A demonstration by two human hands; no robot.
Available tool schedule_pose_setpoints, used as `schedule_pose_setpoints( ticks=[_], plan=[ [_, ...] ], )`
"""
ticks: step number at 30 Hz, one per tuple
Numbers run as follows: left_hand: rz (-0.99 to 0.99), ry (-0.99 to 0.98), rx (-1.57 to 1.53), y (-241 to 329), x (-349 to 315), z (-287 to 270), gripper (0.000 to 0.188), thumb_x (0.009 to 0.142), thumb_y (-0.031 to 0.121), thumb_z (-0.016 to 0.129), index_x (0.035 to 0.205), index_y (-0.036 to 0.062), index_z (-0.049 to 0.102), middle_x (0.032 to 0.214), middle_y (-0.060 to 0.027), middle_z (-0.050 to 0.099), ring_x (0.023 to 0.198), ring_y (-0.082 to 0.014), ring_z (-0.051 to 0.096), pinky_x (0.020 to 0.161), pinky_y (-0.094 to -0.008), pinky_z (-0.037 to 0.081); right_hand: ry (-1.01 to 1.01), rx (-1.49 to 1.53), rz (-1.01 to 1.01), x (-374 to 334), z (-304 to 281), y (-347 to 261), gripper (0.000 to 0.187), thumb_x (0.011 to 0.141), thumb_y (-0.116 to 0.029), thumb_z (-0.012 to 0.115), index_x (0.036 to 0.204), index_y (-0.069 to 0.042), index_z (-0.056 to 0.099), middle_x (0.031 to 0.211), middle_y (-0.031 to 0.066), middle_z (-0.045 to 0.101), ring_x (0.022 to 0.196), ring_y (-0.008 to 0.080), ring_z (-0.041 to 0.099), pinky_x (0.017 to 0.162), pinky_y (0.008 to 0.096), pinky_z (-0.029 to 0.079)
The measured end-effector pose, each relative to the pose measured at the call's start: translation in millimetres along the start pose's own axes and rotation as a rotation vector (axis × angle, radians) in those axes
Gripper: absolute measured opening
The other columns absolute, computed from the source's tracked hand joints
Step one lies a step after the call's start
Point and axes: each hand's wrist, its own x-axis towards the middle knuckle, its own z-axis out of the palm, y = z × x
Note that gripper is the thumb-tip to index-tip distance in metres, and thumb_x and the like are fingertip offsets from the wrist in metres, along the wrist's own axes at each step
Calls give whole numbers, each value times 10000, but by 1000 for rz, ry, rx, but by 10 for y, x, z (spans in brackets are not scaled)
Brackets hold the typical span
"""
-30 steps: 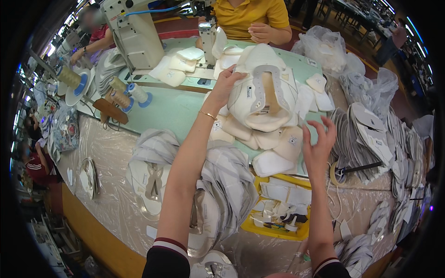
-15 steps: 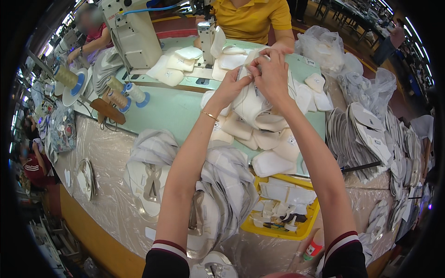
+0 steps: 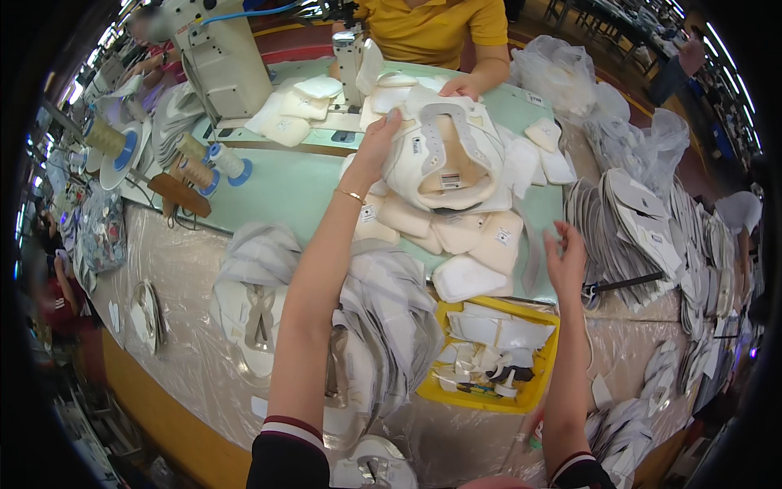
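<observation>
My left hand (image 3: 380,145) grips the left edge of a white shoe upper (image 3: 410,173), thumb on top. The upper faces up, showing its grey eyelet edging and cream lining. It lies over a pile of cream padded pieces (image 3: 464,232) on the green sewing table. My right hand (image 3: 565,254) is off the upper, over the table's right edge, fingers apart and slightly curled, with nothing seen in them. Just left of it lies a thin grey strip (image 3: 533,257). Beyond the upper, a hand (image 3: 462,86) of a person in yellow is close to its far edge.
A sewing machine (image 3: 220,69) stands at the far left, thread spools (image 3: 232,163) before it. Stacked uppers (image 3: 383,314) lie near my left forearm. A yellow basket (image 3: 542,383) of scraps sits between my arms. Grey-white stacked pieces (image 3: 623,228) and plastic bags (image 3: 562,77) are on the right.
My right hand has let go of the upper and moved down and right. The upper is now spread open and face up, with my left hand still on its edge.
</observation>
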Motion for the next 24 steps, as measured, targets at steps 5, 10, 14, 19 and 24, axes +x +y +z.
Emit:
schedule_pose_setpoints(
  ticks=[5, 10, 14, 19, 24],
  plan=[
    [-45, -26, -23, 27, -30, -7, 528, 1012, 392, 474, 1338, -23, 477, 1234, -112, 598, 1056, -173, 620, 873, -305, 535, -16, -325, 64, -453, -38, 248, 410, 836, -222, 717, 1159, -6, 587, 1095, 165, 601, 998, 320, 583, 844, 401, 469],
    [-78, -50, -1, 29, -32, -38, 504, 1016, 383, 470, 1338, -4, 485, 1236, -105, 603, 1048, -178, 631, 871, -313, 547, -367, -57, 363, -243, -78, 231, 455, 820, -282, 731, 1161, -13, 596, 1122, 168, 580, 988, 320, 592, 807, 415, 478],
    [-81, -70, -41, -5, -9, -71, 445, 1006, 368, 502, 1277, 17, 540, 1165, -71, 639, 989, -153, 647, 835, -309, 560, -209, -157, 248, -175, 33, 162, 462, 798, -329, 746, 1119, -29, 606, 1080, 156, 574, 933, 318, 604, 764, 422, 486],
    [-51, -101, -70, -5, -21, -58, 413, 998, 368, 521, 1230, 31, 572, 1114, -50, 655, 933, -135, 654, 802, -293, 565, -150, -277, 222, -220, 185, 75, 436, 770, -337, 769, 1047, -40, 610, 1040, 138, 572, 930, 321, 602, 758, 422, 486],
    [-45, -133, -102, 15, -44, -36, 376, 1004, 353, 513, 1219, 50, 569, 1077, -47, 665, 901, -132, 665, 769, -284, 575, -207, -221, 249, -141, 180, 170, 368, 767, -301, 769, 970, -30, 625, 957, 126, 602, 880, 301, 607, 740, 410, 480]
  ],
)
